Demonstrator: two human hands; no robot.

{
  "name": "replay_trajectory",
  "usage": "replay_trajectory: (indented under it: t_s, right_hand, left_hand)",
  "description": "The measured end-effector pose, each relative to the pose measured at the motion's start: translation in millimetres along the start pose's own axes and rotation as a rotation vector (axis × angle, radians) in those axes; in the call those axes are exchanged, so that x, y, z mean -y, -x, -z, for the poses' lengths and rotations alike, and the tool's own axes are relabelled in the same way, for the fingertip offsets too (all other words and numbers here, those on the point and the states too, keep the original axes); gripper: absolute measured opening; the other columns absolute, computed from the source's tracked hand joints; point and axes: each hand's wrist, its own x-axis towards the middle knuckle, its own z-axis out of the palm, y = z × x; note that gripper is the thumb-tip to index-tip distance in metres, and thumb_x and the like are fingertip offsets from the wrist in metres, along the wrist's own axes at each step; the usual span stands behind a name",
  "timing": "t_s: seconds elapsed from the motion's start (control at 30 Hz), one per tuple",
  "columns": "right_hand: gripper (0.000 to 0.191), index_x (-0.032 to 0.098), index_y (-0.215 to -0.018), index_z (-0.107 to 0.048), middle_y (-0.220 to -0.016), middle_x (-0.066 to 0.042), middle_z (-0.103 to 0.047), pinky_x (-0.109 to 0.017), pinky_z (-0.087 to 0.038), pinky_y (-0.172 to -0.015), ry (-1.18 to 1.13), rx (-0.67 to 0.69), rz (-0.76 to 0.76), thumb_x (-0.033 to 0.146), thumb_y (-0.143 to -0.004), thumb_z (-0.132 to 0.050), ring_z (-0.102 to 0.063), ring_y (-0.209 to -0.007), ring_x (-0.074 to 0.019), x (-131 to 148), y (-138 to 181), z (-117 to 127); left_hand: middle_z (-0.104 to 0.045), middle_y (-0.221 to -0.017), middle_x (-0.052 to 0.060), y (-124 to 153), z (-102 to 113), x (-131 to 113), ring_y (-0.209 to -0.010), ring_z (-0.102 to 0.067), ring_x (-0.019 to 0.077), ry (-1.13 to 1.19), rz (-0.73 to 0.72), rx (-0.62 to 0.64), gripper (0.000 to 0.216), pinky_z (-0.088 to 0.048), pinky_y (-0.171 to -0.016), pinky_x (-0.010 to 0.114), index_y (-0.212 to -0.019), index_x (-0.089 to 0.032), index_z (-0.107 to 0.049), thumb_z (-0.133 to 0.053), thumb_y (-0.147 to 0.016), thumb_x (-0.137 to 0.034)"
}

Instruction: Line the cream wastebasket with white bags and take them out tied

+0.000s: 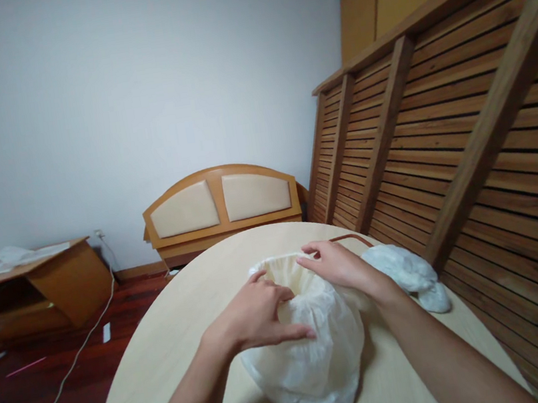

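A thin white plastic bag (318,362) stands on the round table, its gathered mouth facing up and its sides puffed out round. Whether a container is inside the bag cannot be made out. My left hand (259,307) is over the near left of the mouth, fingers spread and bent over the rim, with the thumb stretched apart along the outer front. At the far right of the rim, my right hand (333,262) has the edge between thumb and fingers. A crumpled white bag (403,269) lies beyond my right forearm.
The pale round table (169,344) has a brown strip (352,237) near its far right edge. Wooden slatted panels (394,162) lean close on the right. Behind stands a headboard (221,202); at left are a low desk (59,286) and a floor cable (77,358).
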Motion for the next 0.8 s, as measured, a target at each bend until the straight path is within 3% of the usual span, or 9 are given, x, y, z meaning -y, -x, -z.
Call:
replay_trajectory:
  t_s: [0.07, 0.17, 0.3, 0.47, 0.6, 0.67, 0.73, 0.8]
  right_hand:
    - [0.041, 0.015, -0.109, -0.077, -0.115, -0.014, -0.076, -0.037, -0.049, -0.097, -0.006, 0.005, 0.054, 0.048, -0.092, -0.059, -0.069, -0.109, -0.0296, 10, 7, 8]
    - [0.039, 0.019, -0.109, -0.078, -0.114, -0.011, -0.077, -0.037, -0.048, -0.099, -0.051, 0.184, 0.228, 0.049, -0.093, -0.058, -0.069, -0.109, -0.0279, 29, 21, 23]
    - [0.040, 0.022, -0.118, -0.074, -0.117, -0.008, -0.076, -0.034, -0.048, -0.096, -0.043, 0.377, 0.393, 0.044, -0.085, -0.074, -0.068, -0.110, -0.0268, 42, 35, 31]
    - [0.013, 0.020, -0.094, -0.077, -0.091, -0.007, -0.077, -0.032, -0.049, -0.078, 0.147, 0.332, 0.372, 0.020, -0.083, -0.070, -0.070, -0.088, -0.0252, 35, 30, 17]
    - [0.012, 0.020, -0.091, -0.075, -0.100, -0.009, -0.073, -0.036, -0.049, -0.087, 0.183, 0.282, 0.368, 0.017, -0.079, -0.073, -0.065, -0.100, -0.0276, 25, 21, 6]
    - [0.027, 0.022, -0.101, -0.074, -0.111, -0.008, -0.071, -0.041, -0.046, -0.098, 0.145, 0.267, 0.393, 0.022, -0.075, -0.081, -0.060, -0.113, -0.0294, 19, 17, 4]
    - [0.058, 0.025, -0.120, -0.068, -0.129, -0.009, -0.064, -0.048, -0.039, -0.110, 0.073, 0.257, 0.427, 0.035, -0.067, -0.089, -0.051, -0.129, -0.0316, 11, 12, 4]
    - [0.093, 0.026, -0.141, -0.054, -0.149, -0.012, -0.050, -0.052, -0.029, -0.118, -0.015, 0.229, 0.439, 0.048, -0.059, -0.091, -0.039, -0.142, -0.0330, 0, 5, 2]
  left_hand:
    - [-0.073, -0.072, 0.004, -3, -7, 5, -0.075, -0.070, 0.0237, -0.067, 0.005, 0.034, 0.048, -0.040, -0.106, 0.047, -0.075, -0.018, -0.071, -0.068, -0.082, -0.065]
    - [-0.073, -0.071, 0.005, -8, -16, 15, -0.075, -0.069, 0.0238, -0.126, -0.005, 0.027, 0.036, -0.045, -0.099, 0.043, -0.071, -0.019, -0.071, -0.071, -0.086, -0.051]
    - [-0.072, -0.069, 0.005, -14, -24, 25, -0.074, -0.069, 0.0239, -0.132, -0.004, -0.025, 0.027, -0.045, -0.095, 0.042, -0.070, -0.020, -0.073, -0.071, -0.087, -0.041]
    - [-0.074, -0.086, 0.007, -12, -16, 29, -0.090, -0.068, 0.0279, -0.068, -0.026, -0.116, 0.038, -0.046, -0.095, 0.043, -0.089, -0.021, -0.073, -0.076, -0.079, -0.057]
    - [-0.072, -0.105, 0.010, -7, -10, 37, -0.108, -0.064, 0.0293, 0.019, -0.036, -0.171, 0.043, -0.046, -0.102, 0.045, -0.102, -0.021, -0.070, -0.072, -0.082, -0.059]
    - [-0.063, -0.131, 0.014, -5, -12, 46, -0.129, -0.054, 0.0317, 0.078, -0.037, -0.233, 0.053, -0.042, -0.111, 0.048, -0.118, -0.021, -0.065, -0.074, -0.081, -0.057]
    - [-0.042, -0.155, 0.017, -4, -18, 57, -0.146, -0.036, 0.0339, 0.160, -0.008, -0.301, 0.076, -0.033, -0.119, 0.052, -0.138, -0.021, -0.052, -0.077, -0.077, -0.058]
    - [-0.022, -0.165, 0.018, -4, -26, 67, -0.153, -0.023, 0.0350, 0.258, 0.046, -0.346, 0.093, -0.025, -0.123, 0.056, -0.150, -0.022, -0.037, -0.078, -0.075, -0.059]
